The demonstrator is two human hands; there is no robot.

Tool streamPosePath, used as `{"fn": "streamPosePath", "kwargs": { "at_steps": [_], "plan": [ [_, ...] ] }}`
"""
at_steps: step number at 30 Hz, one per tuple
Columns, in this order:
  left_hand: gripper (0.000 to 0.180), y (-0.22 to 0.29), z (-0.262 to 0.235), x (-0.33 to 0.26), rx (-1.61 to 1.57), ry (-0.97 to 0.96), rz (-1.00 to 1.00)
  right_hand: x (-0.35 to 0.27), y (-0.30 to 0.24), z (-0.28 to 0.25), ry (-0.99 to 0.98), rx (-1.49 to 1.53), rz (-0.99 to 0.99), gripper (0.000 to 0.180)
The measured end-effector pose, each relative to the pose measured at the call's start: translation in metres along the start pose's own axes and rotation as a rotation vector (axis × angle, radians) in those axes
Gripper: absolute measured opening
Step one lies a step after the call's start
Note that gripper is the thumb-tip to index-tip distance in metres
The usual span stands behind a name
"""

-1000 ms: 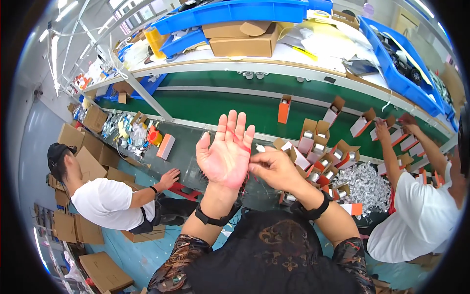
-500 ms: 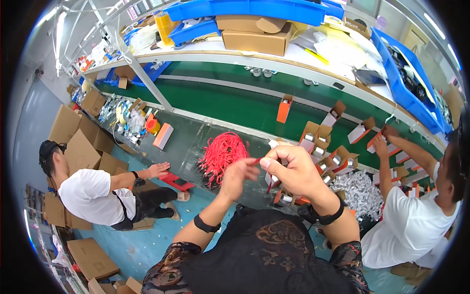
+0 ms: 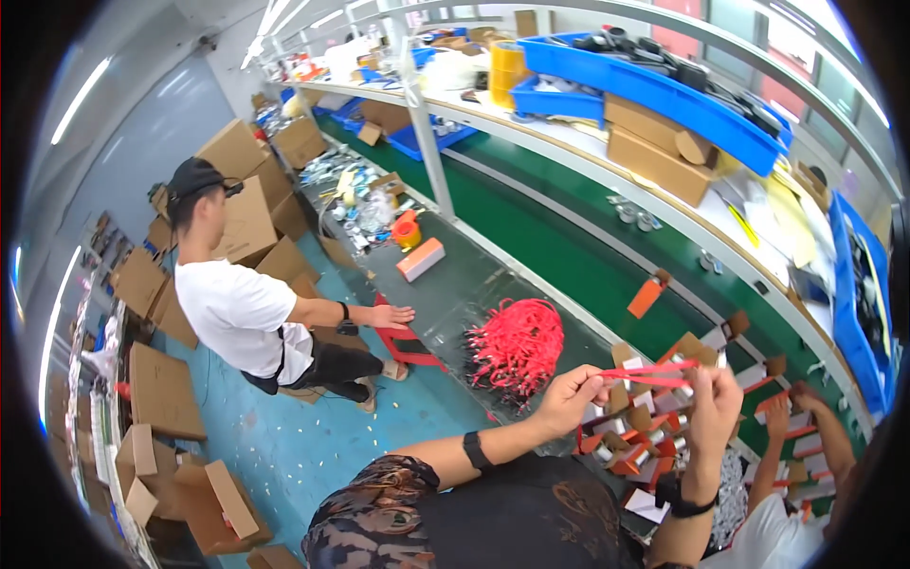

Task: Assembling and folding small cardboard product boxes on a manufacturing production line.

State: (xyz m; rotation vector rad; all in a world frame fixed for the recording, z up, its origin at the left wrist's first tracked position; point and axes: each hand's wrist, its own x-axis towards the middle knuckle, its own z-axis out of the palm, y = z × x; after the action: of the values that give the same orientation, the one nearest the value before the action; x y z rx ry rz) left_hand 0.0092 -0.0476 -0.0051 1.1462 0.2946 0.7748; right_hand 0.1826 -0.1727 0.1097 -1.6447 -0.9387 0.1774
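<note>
A red lanyard-like cord (image 3: 649,376) is stretched in a loop between my two hands, above the boxes on the bench. My left hand (image 3: 571,398) pinches one end of it. At the other end, my right hand (image 3: 715,406) has its fingers closed around the cord. A heap of similar red cords with black ends (image 3: 519,346) lies on the dark bench, just beyond my left hand. Below and around the hands stand several open orange-and-white boxes (image 3: 630,455) with silvery pieces in them, partly hidden by my arms.
At the left a person (image 3: 237,303) rests a hand on the bench near a red stool (image 3: 403,343). Another person's arms (image 3: 782,427) work among boxes at the right. Behind runs a green conveyor belt (image 3: 540,237), under a shelf with blue bins (image 3: 654,85).
The view has turned left. My hands, close together before, have drawn apart, and the red cord is now taut between them.
</note>
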Motion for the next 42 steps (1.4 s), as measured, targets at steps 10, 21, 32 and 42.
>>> {"fn": "streamPosePath", "kwargs": {
  "at_steps": [10, 21, 32, 42],
  "plan": [
    [0.029, 0.002, 0.018, 0.010, -0.342, 0.095, -0.122, -0.102, 0.076, 0.000, -0.406, 0.351, 0.688, 0.012],
    [0.008, 0.062, 0.035, 0.060, 0.883, -0.359, 0.363, -0.048, 0.027, -0.036, -0.177, -0.111, 0.074, 0.021],
    [0.011, 0.054, 0.066, 0.067, 1.118, -0.643, 0.600, -0.047, 0.040, -0.016, -0.212, -0.179, 0.021, 0.032],
    [0.014, 0.043, 0.064, 0.073, 1.098, -0.670, 0.509, -0.047, 0.042, -0.011, -0.291, 0.076, 0.188, 0.026]
  ]
}}
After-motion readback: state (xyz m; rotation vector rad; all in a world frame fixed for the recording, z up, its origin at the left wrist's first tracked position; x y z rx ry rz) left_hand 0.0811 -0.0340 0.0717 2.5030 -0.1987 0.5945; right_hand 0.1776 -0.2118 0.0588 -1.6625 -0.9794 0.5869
